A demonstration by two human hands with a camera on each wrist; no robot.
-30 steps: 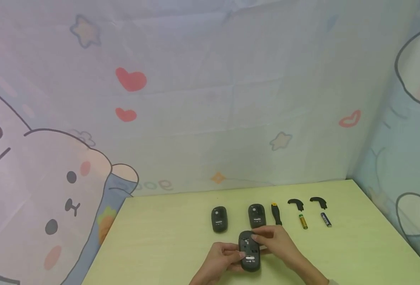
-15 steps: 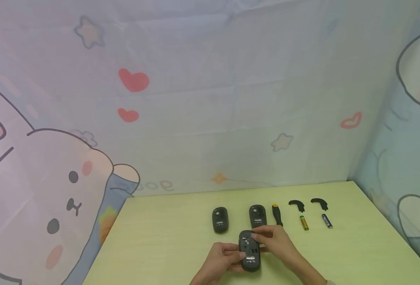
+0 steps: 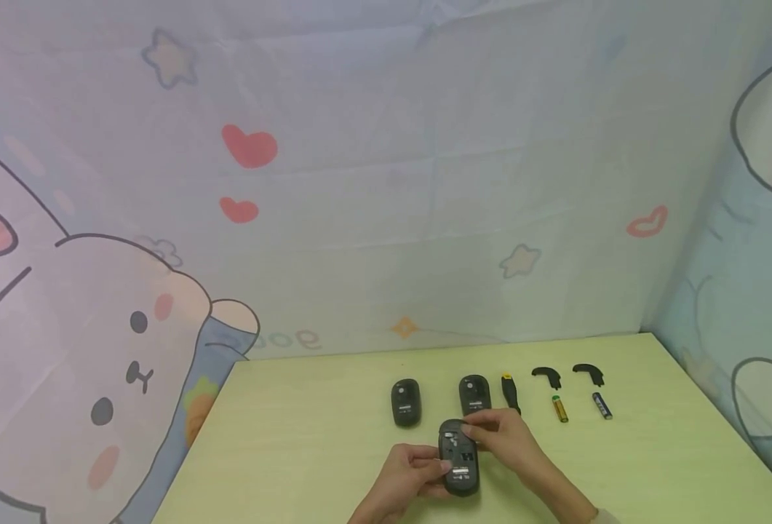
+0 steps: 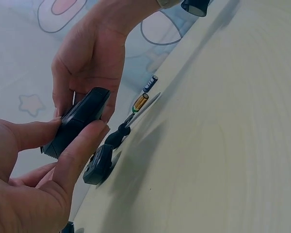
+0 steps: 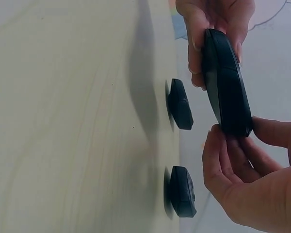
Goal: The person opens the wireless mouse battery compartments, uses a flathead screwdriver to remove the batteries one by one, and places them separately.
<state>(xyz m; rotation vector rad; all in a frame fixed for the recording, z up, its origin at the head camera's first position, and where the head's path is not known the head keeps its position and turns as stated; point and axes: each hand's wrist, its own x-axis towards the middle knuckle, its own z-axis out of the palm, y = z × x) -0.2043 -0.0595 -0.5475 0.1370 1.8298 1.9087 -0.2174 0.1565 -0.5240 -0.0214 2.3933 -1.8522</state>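
A black computer mouse [image 3: 459, 477] is held with its underside up, showing a white label and an open hollow with a small dark slot. My left hand [image 3: 404, 477] grips its left side, thumb on the underside and fingers beneath. At the far right edge my right hand [image 3: 508, 440] pinches the same mouse, thumb near its top end. In the left wrist view the mouse [image 4: 80, 121] hangs above the table between both hands. From the right wrist, thumb and fingers of the right hand [image 5: 262, 182] close on one end of the mouse [image 5: 228, 90].
Two more upturned mice, one at left [image 3: 406, 402] and one behind the hands [image 3: 474, 393], lie on the pale green table [image 3: 294, 437]. A black screwdriver [image 3: 510, 393], two curved black covers [image 3: 547, 376], a gold battery [image 3: 559, 409] and a dark blue battery [image 3: 602, 405] lie right.
Both hands keep their hold on the mouse, which rises very slightly in the head view. The whole scene shifts a little to the right.
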